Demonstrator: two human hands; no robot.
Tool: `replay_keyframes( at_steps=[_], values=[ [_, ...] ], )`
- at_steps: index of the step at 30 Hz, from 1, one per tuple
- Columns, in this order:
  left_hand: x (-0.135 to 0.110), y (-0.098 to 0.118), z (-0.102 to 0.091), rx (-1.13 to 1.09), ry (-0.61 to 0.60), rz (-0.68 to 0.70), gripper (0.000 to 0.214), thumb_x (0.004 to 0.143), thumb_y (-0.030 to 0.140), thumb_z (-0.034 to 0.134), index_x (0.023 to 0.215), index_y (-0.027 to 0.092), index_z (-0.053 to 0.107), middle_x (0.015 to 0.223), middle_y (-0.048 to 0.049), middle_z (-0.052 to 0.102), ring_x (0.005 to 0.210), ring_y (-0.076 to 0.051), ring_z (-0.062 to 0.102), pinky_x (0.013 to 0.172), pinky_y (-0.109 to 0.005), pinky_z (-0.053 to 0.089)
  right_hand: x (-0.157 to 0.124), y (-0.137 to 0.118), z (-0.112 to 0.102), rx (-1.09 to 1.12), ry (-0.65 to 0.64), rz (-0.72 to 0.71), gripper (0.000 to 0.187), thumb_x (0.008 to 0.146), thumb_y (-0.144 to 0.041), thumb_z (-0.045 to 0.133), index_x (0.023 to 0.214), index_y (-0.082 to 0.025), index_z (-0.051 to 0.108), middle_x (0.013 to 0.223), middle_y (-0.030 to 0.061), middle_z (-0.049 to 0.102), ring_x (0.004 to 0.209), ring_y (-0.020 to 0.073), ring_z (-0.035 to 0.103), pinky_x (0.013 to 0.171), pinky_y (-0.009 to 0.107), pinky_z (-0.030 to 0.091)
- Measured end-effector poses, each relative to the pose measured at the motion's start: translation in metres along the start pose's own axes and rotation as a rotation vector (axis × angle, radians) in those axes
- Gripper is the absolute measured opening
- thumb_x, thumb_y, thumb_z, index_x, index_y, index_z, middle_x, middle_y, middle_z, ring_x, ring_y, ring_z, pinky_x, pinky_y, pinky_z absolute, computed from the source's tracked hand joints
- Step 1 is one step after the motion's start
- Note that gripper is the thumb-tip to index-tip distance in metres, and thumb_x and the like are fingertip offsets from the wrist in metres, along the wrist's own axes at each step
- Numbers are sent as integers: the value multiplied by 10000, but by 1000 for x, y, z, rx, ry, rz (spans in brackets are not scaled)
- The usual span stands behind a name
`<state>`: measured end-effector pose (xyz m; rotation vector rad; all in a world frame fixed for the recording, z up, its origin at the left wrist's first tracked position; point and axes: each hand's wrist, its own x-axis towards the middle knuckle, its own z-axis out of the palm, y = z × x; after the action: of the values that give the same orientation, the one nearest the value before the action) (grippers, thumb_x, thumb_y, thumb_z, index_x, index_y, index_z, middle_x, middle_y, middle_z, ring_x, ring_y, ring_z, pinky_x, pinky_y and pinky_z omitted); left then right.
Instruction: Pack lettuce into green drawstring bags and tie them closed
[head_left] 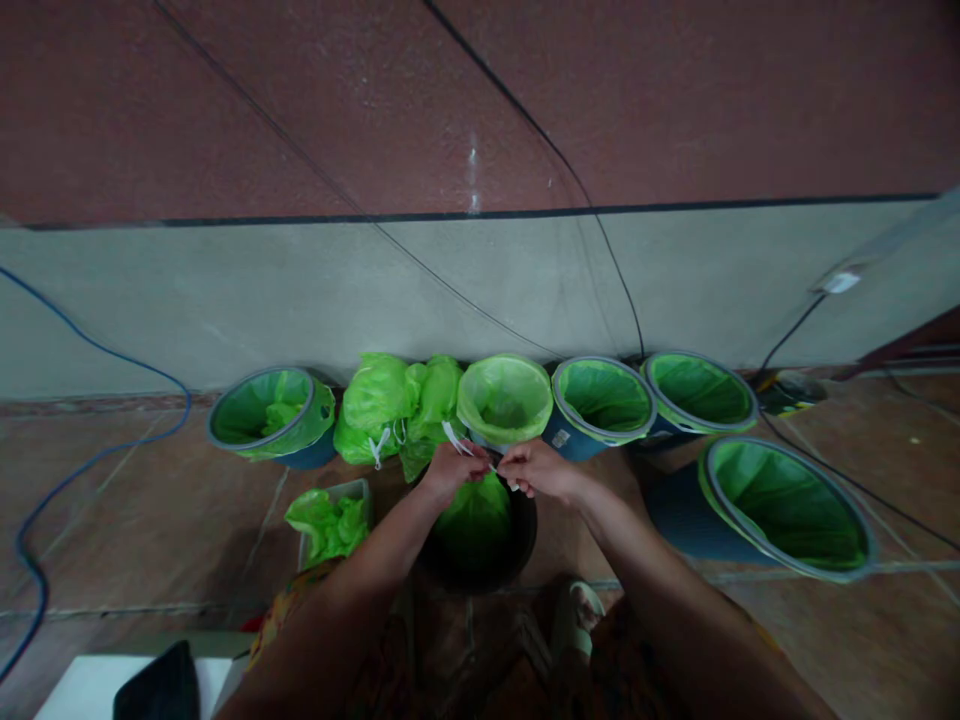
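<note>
Both hands meet above a dark bin (517, 545) that holds a green bag (474, 520). My left hand (448, 470) is closed on the bag's white drawstring (454, 438). My right hand (534, 468) is pinched on the same string, close beside the left. A bin lined with a light green bag (504, 398) stands just beyond the hands.
Blue bins with green liners line the wall: one at the left (271, 415), two in the middle right (604, 400) (699, 392), a larger one at the right (787, 505). Tied green bags (394, 405) lie between. A small box of green bags (330, 520), blue cable (90, 460).
</note>
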<state>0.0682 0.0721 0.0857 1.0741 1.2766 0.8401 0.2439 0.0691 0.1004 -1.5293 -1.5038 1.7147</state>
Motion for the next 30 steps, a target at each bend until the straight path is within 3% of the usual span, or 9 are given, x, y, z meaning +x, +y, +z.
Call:
replay_keyframes(
  at_steps=[4,8,14,22,30],
  values=[
    [3,-2,-3,334,-35,173,43,640,135,651,651,173,668,654,-18,673,632,-157,612,656,-282,484,9,13,-1,-199,68,-31,82,742,-216,638,716,-144,665,574,-10,610,465,63,483,451,172,365],
    [2,-3,-3,459,-36,296,126,712,148,591,755,191,701,752,-23,709,726,-174,635,713,-285,475,13,19,-2,-297,89,-104,101,748,-209,599,723,-154,679,572,-19,602,484,72,489,467,177,353],
    [0,-9,6,315,-71,406,231,712,96,517,820,177,705,795,-19,697,741,-146,608,707,-245,460,8,9,1,-207,131,-140,130,756,-165,554,734,-165,682,614,-22,619,501,74,492,474,179,357],
    [-8,-1,17,53,-1,321,260,755,188,570,1013,176,602,753,20,625,595,-100,572,587,-217,454,3,-2,1,103,38,-41,150,785,-275,617,734,-146,673,646,6,647,461,52,457,403,157,287],
    [-7,-5,15,71,-4,304,211,728,180,613,938,161,612,726,23,608,592,-95,560,596,-217,460,4,0,4,169,59,-30,144,780,-246,614,670,-153,617,573,-21,588,466,50,465,426,157,336]
  ],
)
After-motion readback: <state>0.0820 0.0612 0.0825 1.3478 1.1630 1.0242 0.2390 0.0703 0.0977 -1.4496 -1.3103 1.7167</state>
